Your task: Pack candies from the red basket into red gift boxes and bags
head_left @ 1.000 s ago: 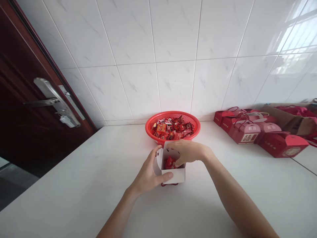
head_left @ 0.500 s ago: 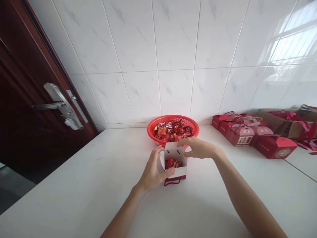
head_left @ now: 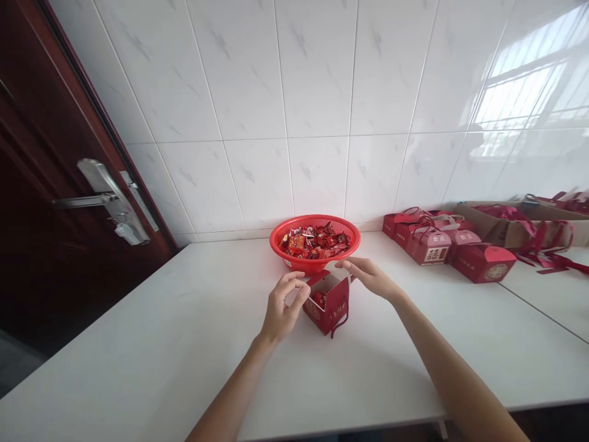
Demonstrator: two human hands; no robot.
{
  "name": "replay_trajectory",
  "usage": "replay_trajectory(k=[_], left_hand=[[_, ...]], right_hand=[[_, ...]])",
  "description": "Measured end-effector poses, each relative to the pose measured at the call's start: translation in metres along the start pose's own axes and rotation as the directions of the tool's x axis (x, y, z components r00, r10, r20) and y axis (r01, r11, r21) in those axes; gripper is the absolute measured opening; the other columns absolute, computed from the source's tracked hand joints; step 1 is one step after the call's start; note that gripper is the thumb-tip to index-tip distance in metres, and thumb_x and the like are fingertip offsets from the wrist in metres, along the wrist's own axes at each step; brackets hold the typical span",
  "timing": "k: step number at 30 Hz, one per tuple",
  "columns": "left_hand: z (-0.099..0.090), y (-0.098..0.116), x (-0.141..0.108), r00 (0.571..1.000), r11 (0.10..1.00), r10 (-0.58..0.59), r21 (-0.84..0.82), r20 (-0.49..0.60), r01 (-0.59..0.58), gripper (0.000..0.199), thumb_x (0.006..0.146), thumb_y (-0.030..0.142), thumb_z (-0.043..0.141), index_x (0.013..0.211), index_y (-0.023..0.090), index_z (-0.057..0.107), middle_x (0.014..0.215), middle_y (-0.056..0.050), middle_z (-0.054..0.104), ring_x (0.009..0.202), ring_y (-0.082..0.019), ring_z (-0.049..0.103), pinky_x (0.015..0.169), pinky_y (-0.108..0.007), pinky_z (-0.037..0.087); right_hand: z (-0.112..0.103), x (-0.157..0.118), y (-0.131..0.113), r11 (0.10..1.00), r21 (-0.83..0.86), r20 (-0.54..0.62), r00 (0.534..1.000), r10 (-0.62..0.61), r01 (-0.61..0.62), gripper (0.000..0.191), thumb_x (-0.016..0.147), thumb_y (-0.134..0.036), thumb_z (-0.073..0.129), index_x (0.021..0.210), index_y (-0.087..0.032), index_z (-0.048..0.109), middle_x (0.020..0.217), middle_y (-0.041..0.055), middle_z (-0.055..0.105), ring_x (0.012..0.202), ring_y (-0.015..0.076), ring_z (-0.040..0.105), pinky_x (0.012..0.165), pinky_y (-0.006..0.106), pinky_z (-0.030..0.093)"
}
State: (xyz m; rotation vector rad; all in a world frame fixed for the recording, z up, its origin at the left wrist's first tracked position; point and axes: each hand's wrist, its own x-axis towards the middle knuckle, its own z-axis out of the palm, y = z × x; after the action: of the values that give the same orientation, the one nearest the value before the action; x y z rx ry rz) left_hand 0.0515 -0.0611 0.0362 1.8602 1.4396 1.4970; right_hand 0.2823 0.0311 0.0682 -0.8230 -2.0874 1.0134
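A small red candy box (head_left: 327,318) with a white inside stands on the table, its top flaps up and a dark red cord handle hanging down its near side. Red-wrapped candy (head_left: 319,299) lies inside. At the box's left corner my left hand (head_left: 283,310) has thumb and fingertips closed around a side flap. My right hand (head_left: 370,279) pinches the flap at the far right; its fingertips are partly hidden. Just behind the box is a red plastic basket (head_left: 276,248) holding many wrapped candies (head_left: 317,241).
Several red and pink gift boxes (head_left: 427,245) stand at the right by the tiled wall (head_left: 257,178). Beyond them sits an open cardboard box (head_left: 501,230) with red ribbons (head_left: 547,252). A dark red door (head_left: 55,153) with a metal handle is at the left of the white table (head_left: 184,344).
The candy box has turned, so its printed red outer sides and corner now face me. Both hands stay at its flaps; my left thumb has left the near flap. The view has shifted slightly right.
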Motion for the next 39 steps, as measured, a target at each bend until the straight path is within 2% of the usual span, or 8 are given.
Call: replay_trajectory(k=[4,10,15,21,27,32,36,39], left_hand=[[0.001,-0.001,0.000,0.999,0.999,0.037,-0.033,0.019,-0.036,0.027,0.093,0.042,0.053,0.091,0.021,0.069,0.109,-0.008,0.067,0.106,-0.024,0.064,0.093,-0.037,0.050],[0.002,-0.003,-0.003,0.988,0.993,0.111,-0.060,0.110,-0.105,0.024,0.090,0.039,0.056,0.098,0.021,0.069,0.111,-0.009,0.068,0.104,-0.025,0.064,0.091,-0.039,0.053],[0.009,-0.004,-0.005,0.986,0.991,0.131,-0.003,0.101,-0.132,0.022,0.087,0.037,0.061,0.100,0.022,0.069,0.114,-0.010,0.065,0.105,-0.024,0.064,0.094,-0.042,0.053],[0.020,-0.011,-0.006,0.995,0.998,0.030,0.050,0.093,-0.035,0.037,0.087,0.044,0.064,0.118,0.024,0.061,0.129,-0.010,0.057,0.121,-0.025,0.057,0.102,-0.044,0.049],[0.027,-0.015,-0.010,0.995,0.999,-0.039,-0.012,0.096,0.040,0.049,0.088,0.044,0.062,0.131,0.024,0.049,0.132,-0.010,0.056,0.121,-0.025,0.057,0.104,-0.046,0.046],[0.030,-0.013,-0.010,0.960,0.952,-0.227,-0.169,0.166,0.254,0.057,0.084,0.034,0.059,0.139,0.026,0.045,0.142,-0.009,0.053,0.128,-0.026,0.053,0.106,-0.044,0.045],[0.027,-0.012,-0.007,0.953,0.936,-0.241,-0.214,0.186,0.278,0.052,0.073,0.021,0.054,0.124,0.025,0.061,0.141,-0.006,0.054,0.134,-0.028,0.048,0.109,-0.042,0.043],[0.025,-0.009,-0.004,0.956,0.935,-0.245,-0.222,0.161,0.277,0.036,0.068,0.024,0.056,0.101,0.023,0.069,0.130,-0.007,0.059,0.128,-0.029,0.052,0.106,-0.042,0.045]], right_hand=[[0.002,-0.003,0.012,0.986,0.165,0.070,0.997,-0.020,0.008,0.051,0.087,-0.052,0.062,0.128,-0.021,0.063,0.133,0.0117,0.062,0.119,0.0287,0.058,0.093,0.042,0.051],[0.024,0.001,0.027,0.996,0.019,-0.108,0.991,-0.079,0.082,0.058,0.080,-0.042,0.071,0.133,-0.024,0.054,0.133,0.0108,0.060,0.122,0.0294,0.055,0.099,0.046,0.047],[0.037,0.000,0.028,0.976,0.171,-0.147,0.983,-0.108,0.133,0.067,0.082,-0.037,0.069,0.143,-0.028,0.042,0.124,0.0099,0.064,0.118,0.0260,0.063,0.103,0.048,0.047],[0.036,-0.002,0.019,0.962,0.260,-0.125,0.991,-0.047,0.079,0.037,0.085,-0.053,0.066,0.099,-0.019,0.070,0.102,0.0105,0.074,0.099,0.0267,0.069,0.092,0.044,0.054],[0.036,-0.005,0.013,0.984,0.165,-0.088,0.995,-0.048,0.062,0.044,0.089,-0.058,0.058,0.094,-0.017,0.073,0.106,0.0102,0.074,0.096,0.0262,0.066,0.087,0.041,0.052],[0.038,-0.007,0.012,0.990,0.108,-0.010,0.996,-0.088,0.088,0.036,0.089,-0.050,0.060,0.098,-0.019,0.074,0.122,0.0111,0.070,0.099,0.0248,0.064,0.086,0.039,0.050],[0.045,-0.009,0.011,0.947,0.294,0.059,0.987,-0.150,0.127,0.031,0.087,-0.047,0.065,0.101,-0.020,0.073,0.125,0.0106,0.068,0.107,0.0246,0.064,0.092,0.039,0.049],[0.047,-0.007,0.013,0.903,0.425,0.025,0.996,-0.085,0.066,0.035,0.085,-0.048,0.067,0.106,-0.021,0.070,0.119,0.0093,0.070,0.110,0.0242,0.064,0.096,0.039,0.048]])
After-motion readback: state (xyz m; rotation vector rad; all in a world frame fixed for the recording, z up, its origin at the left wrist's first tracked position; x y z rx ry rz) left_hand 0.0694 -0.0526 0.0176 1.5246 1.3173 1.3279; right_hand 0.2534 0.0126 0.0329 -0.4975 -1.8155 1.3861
